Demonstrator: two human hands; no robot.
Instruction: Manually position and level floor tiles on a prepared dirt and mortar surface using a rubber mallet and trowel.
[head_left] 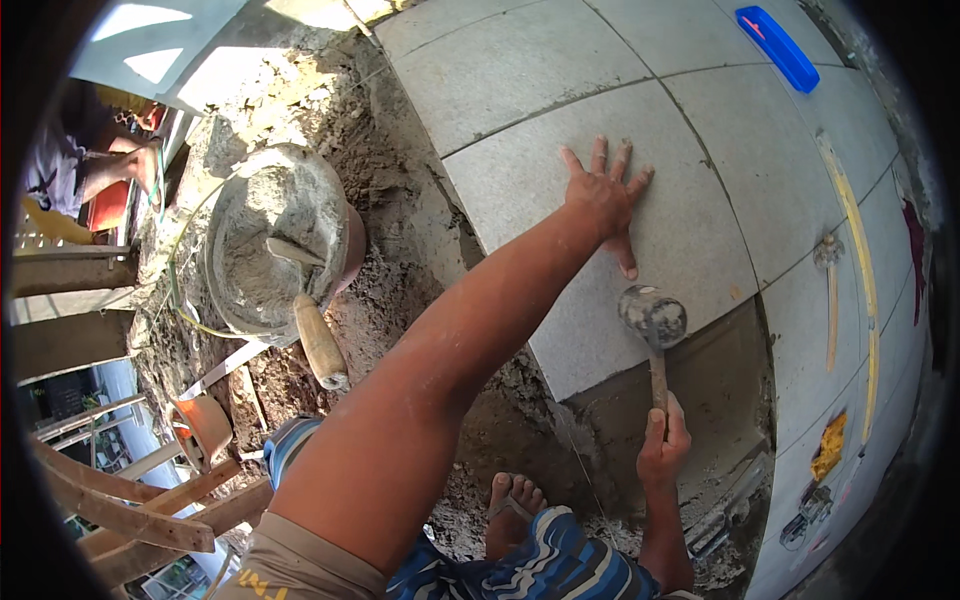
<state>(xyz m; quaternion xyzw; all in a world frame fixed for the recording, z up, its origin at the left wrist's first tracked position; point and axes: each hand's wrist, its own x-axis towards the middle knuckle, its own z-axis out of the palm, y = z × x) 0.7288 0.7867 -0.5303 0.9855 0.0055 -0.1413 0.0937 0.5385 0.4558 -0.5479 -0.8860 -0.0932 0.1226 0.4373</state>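
Observation:
My left hand (603,197) lies flat with fingers spread on a grey floor tile (560,190) that sits at the edge of the laid floor. My right hand (662,445) grips the wooden handle of a rubber mallet (652,318), whose mortar-stained head hovers over the near corner of that tile. Beside the tile is a bare patch of smoothed mortar bed (715,385). My foot in a sandal (512,505) rests on the rough ground below.
A basin of wet mortar (270,240) with a wooden-handled trowel (310,320) stands at left on rubble. A blue spirit level (778,46), a second mallet (829,290), a long yellow straightedge (855,250) lie on laid tiles. Another person sits at far left (75,165).

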